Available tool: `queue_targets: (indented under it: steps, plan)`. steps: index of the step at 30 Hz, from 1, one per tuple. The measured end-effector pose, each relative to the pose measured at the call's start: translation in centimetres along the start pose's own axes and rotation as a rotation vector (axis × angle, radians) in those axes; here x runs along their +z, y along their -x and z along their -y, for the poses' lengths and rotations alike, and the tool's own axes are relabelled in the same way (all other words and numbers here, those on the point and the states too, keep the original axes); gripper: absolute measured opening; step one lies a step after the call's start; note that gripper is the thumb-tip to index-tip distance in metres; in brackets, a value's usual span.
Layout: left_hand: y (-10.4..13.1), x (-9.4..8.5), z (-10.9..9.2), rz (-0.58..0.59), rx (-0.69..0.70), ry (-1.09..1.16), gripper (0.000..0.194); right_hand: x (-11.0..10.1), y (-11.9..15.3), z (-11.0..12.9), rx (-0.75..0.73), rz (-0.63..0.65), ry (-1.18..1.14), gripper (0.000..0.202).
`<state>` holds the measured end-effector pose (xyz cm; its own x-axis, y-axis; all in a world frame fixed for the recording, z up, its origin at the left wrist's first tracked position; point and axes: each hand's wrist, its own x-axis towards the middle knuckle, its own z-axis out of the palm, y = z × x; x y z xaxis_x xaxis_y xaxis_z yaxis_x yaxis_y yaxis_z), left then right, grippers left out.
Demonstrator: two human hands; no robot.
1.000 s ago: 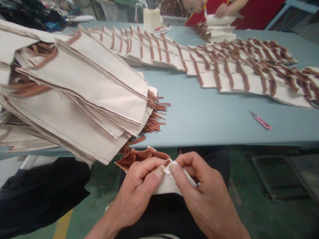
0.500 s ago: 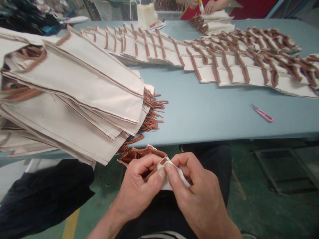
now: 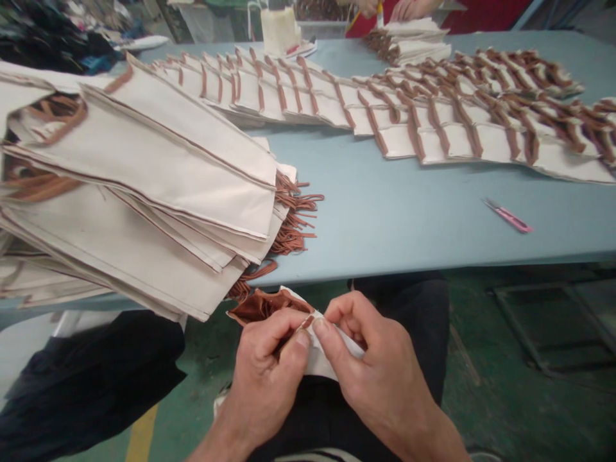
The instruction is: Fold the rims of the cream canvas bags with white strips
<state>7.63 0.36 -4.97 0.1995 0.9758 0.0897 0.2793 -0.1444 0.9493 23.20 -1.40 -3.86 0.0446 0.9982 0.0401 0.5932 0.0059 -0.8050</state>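
Observation:
Both hands pinch a small white fabric piece with a brown lining [image 3: 323, 362], held over my lap just off the table's front edge. My left hand [image 3: 272, 366] grips its brown-edged corner between thumb and finger. Close beside it, my right hand [image 3: 373, 359] pinches the white fabric, thumb on top. The brown lined part opens out beyond my left hand. What lies under the fingertips is hidden. To the left, a pile of large off-white fabric pieces [image 3: 192, 160] with brown edging and brown fringe [image 3: 298, 212] overhangs the table edge.
Pink-handled thread snips [image 3: 509, 218] lie on the blue-grey table [image 3: 385, 212]. Overlapping rows of white pieces with brown edges [image 3: 399, 122] run along the back. Across the table, another person's hands [image 3: 409, 9] are above a white stack [image 3: 414, 45]. A metal frame [image 3: 534, 330] stands at right.
My hands have shifted slightly left with the fabric piece. The corner between the fingertips is turned, with less brown showing there. My view has moved slightly.

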Motion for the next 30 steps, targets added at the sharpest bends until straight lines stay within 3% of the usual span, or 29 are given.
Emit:
queue_targets:
  steps: [7, 14, 17, 19, 22, 25, 27, 30]
  plan:
    - [0.6, 0.3, 0.0, -0.033, -0.039, -0.002, 0.025, 1.0, -0.2, -0.5, 0.287, 0.298, -0.499, 0.030]
    - [1.4, 0.4, 0.8, -0.064, -0.093, 0.113, 0.021, 4.3, 1.4, -0.6, 0.517, 0.258, -1.152, 0.039]
    - [1.6, 0.3, 1.4, -0.061, -0.155, 0.206, 0.021, 4.5, 1.4, 0.0, 0.619, 0.265, -1.390, 0.043]
    - [1.6, 0.1, 1.8, -0.038, -0.186, 0.240, 0.021, 4.2, 1.1, 0.3, 0.646, 0.344, -1.479, 0.044]
    - [1.3, -0.5, 2.2, 0.031, -0.199, 0.264, 0.024, 3.5, 0.4, 0.0, 0.621, 0.493, -1.452, 0.042]
    - [0.5, -1.3, 2.0, 0.110, -0.200, 0.284, 0.026, 3.2, -0.2, -1.0, 0.547, 0.529, -1.273, 0.041]
    - [-0.3, -1.9, 1.3, 0.149, -0.186, 0.282, 0.026, 2.9, -0.8, -1.7, 0.456, 0.458, -0.994, 0.038]
    - [-1.6, -3.0, -0.2, 0.229, -0.142, 0.252, 0.025, 1.3, -1.6, -2.0, 0.300, 0.216, -0.599, 0.024]
